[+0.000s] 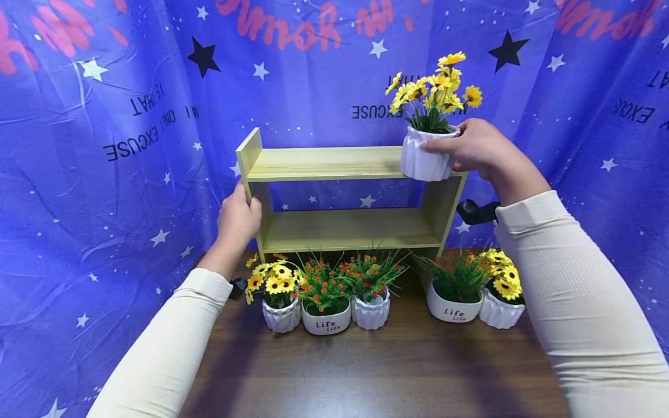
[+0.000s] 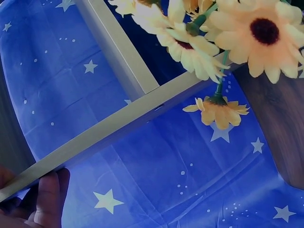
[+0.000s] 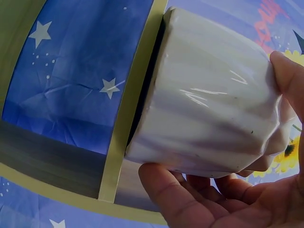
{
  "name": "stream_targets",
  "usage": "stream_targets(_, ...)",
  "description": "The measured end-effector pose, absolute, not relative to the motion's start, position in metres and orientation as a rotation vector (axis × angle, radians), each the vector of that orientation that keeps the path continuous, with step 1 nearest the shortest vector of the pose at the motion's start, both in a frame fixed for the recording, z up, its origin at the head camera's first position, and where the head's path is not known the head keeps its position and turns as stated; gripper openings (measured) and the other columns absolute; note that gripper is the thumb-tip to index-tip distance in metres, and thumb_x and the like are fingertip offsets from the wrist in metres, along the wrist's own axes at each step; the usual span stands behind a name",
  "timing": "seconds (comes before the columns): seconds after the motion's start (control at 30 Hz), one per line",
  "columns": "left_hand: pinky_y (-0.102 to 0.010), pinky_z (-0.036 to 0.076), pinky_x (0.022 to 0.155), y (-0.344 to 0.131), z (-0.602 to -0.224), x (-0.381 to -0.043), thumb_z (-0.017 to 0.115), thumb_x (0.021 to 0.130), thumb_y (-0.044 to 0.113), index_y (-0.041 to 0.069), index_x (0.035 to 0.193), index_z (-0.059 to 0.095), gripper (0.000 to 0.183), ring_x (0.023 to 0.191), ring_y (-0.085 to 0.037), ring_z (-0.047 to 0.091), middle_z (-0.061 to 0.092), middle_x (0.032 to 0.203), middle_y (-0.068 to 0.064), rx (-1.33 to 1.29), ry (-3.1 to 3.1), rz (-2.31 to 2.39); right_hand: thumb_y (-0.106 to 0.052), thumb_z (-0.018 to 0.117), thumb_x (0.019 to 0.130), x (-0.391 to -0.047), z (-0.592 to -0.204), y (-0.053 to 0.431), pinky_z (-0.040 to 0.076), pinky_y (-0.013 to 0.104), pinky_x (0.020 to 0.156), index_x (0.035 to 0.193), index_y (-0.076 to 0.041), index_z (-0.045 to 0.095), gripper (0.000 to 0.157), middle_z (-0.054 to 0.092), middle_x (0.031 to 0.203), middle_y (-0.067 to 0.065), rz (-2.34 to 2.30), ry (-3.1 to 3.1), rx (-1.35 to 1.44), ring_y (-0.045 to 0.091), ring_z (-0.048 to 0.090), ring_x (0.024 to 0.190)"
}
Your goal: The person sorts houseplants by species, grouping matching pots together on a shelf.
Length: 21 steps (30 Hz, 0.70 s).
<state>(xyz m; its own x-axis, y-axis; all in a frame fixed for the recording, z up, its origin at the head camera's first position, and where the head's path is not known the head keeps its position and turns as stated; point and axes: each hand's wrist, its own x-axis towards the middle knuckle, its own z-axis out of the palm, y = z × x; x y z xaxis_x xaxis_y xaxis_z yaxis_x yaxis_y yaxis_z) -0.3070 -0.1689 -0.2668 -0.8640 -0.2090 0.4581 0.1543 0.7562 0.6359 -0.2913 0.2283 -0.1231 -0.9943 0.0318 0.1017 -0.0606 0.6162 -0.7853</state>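
A white ribbed flowerpot (image 1: 427, 157) with yellow daisy-like flowers (image 1: 438, 87) is at the right end of the wooden shelf's top board (image 1: 324, 162). My right hand (image 1: 483, 148) grips this pot by its side, thumb across the front and fingers around the back. In the right wrist view the pot (image 3: 209, 95) tilts across the frame, its base close to the board's edge (image 3: 135, 95). My left hand (image 1: 237, 217) holds the left side panel of the shelf, its thumb on the near side. The left wrist view shows those fingers (image 2: 50, 197) pinching the panel (image 2: 104, 121).
Along the shelf's foot stand a yellow-flowered pot (image 1: 282, 316), a "Life" planter (image 1: 326, 320) and a white ribbed pot (image 1: 371, 310). To the right are another "Life" planter (image 1: 453, 307) and yellow-flowered pot (image 1: 502, 310). A starry blue curtain (image 1: 324, 75) hangs behind the brown table (image 1: 366, 371).
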Motion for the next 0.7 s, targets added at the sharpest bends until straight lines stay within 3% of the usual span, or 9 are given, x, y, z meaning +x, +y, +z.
stream_targets(0.33, -0.063, 0.044, 0.083, -0.171, -0.265, -0.307, 0.044, 0.1, 0.02, 0.009, 0.142, 0.046, 0.043, 0.108, -0.049, 0.059, 0.063, 0.121, -0.026, 0.053, -2.446, -0.946, -0.045, 0.077, 0.083, -0.302, -0.12, 0.221, 0.053, 0.031, 0.071, 0.112, -0.005, 0.044, 0.06, 0.047, 0.113, 0.008, 1.298, -2.742, -0.025, 0.013, 0.054, 0.079)
stream_targets(0.7, -0.062, 0.045, 0.084, -0.169, -0.266, -0.308, 0.043, 0.1, 0.02, 0.009, 0.146, 0.043, 0.047, 0.11, -0.048, 0.059, 0.062, 0.122, -0.026, 0.031, -2.445, -0.958, -0.048, 0.075, 0.083, -0.312, -0.123, 0.218, 0.052, 0.031, 0.064, 0.127, 0.004, 0.042, 0.076, 0.046, 0.11, 0.009, 1.223, -2.721, -0.07, 0.016, 0.052, 0.076)
